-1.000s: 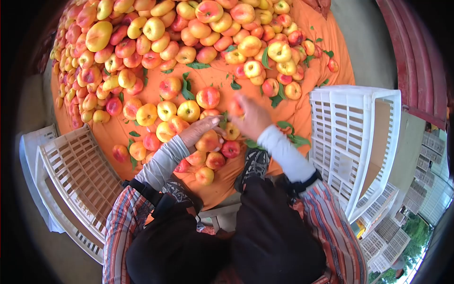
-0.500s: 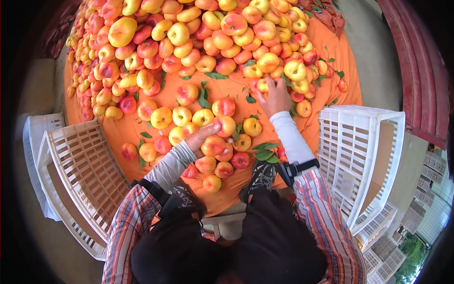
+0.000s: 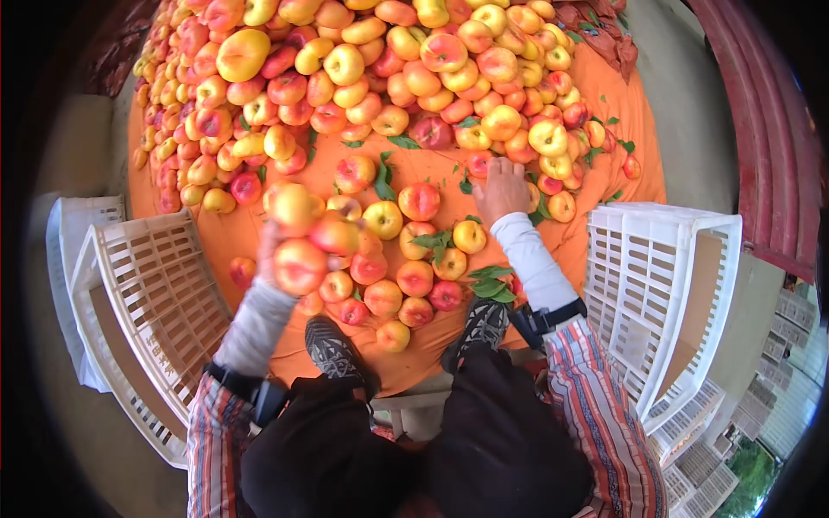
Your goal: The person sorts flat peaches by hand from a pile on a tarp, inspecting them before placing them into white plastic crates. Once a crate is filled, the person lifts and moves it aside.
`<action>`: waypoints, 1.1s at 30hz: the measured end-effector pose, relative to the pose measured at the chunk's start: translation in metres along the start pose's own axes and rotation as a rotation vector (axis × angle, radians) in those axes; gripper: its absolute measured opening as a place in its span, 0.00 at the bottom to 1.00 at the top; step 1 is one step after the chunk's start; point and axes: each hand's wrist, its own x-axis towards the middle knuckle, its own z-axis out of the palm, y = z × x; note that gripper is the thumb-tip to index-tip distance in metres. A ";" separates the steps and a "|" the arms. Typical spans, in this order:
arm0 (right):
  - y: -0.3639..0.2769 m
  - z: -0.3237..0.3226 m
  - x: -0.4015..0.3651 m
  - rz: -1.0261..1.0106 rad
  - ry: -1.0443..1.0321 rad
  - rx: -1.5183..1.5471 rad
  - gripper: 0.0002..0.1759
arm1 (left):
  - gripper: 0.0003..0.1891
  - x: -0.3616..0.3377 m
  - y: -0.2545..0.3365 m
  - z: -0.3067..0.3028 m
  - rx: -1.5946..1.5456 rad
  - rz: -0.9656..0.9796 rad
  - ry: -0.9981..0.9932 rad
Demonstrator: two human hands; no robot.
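Observation:
My left hand (image 3: pixel 266 252) is raised at the left, partly hidden and blurred, with its fingers around several red-yellow flat peaches (image 3: pixel 300 266). They look larger than the fruit lying below them. My right hand (image 3: pixel 501 192) rests at the front edge of the big fruit heap, its fingers bent. Against its thumb side sits a red flat peach (image 3: pixel 478 162), which it seems to grip; the fingertips are partly hidden. Between my hands, loose flat peaches (image 3: pixel 382 297) lie on an orange cloth (image 3: pixel 345 155), some with green leaves (image 3: pixel 490 283).
A large heap of flat peaches (image 3: pixel 345 65) fills the far side. White slatted crates stand at the left (image 3: pixel 164 293) and right (image 3: pixel 643 276). My shoes (image 3: pixel 337 350) stand at the cloth's near edge. More crates (image 3: pixel 704 475) show at lower right, below a dark red metal panel (image 3: pixel 768 129).
My left hand has moved left and up from the loose fruit, carrying flat peaches. My right hand has shifted slightly down, its fingers now lower over the fruit. The whole view has shifted a little.

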 end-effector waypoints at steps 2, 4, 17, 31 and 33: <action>0.000 0.014 0.018 0.053 -0.089 -0.045 0.25 | 0.31 -0.033 0.043 0.007 0.049 0.304 0.099; -0.001 0.028 0.028 0.041 -0.159 -0.171 0.28 | 0.24 -0.084 0.101 -0.010 -0.043 0.445 0.058; 0.005 0.055 -0.013 0.246 -0.320 1.197 0.26 | 0.16 -0.346 0.161 -0.147 0.312 0.508 0.901; -0.080 0.020 0.075 -0.141 -0.211 -0.090 0.27 | 0.15 -0.245 0.189 -0.053 1.159 0.976 1.143; -0.086 0.025 0.074 -0.093 -0.264 -0.176 0.31 | 0.15 -0.184 0.154 0.005 1.169 0.963 1.013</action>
